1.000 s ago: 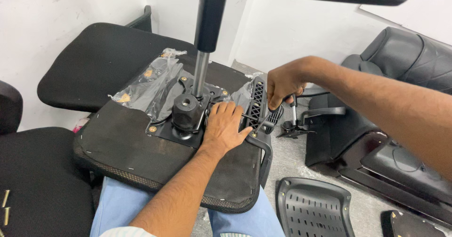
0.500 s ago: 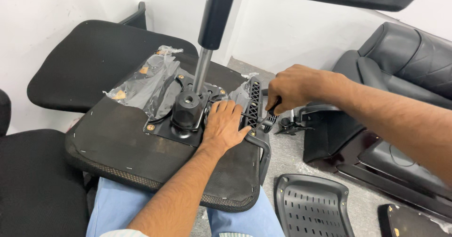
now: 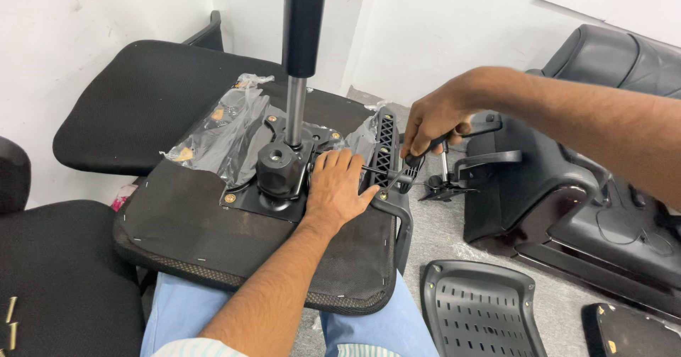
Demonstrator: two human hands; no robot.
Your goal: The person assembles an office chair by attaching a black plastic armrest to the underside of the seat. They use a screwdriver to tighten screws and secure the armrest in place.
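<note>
An upturned black office chair seat (image 3: 184, 229) lies across my lap, its metal mechanism plate (image 3: 266, 190) and gas cylinder (image 3: 296, 109) pointing up. My left hand (image 3: 340, 187) lies flat on the seat underside beside the plate, fingers toward the black slotted armrest bracket (image 3: 386, 148). My right hand (image 3: 433, 119) grips a black-handled tool (image 3: 418, 155) whose thin shaft angles down to the bracket near the seat edge. Crumpled clear plastic wrap (image 3: 220, 126) lies on the far side of the seat.
A black seat cushion (image 3: 142, 102) rests against the white wall at left. A black leather chair (image 3: 603, 187) stands at right with an armrest part (image 3: 482, 162) beside it. A perforated black plastic back panel (image 3: 482, 314) lies on the floor. Several brass screws (image 3: 10, 321) sit at far left.
My right hand has lifted off the armrest bracket and now holds the tool angled down at it. The left hand has stayed on the seat underside.
</note>
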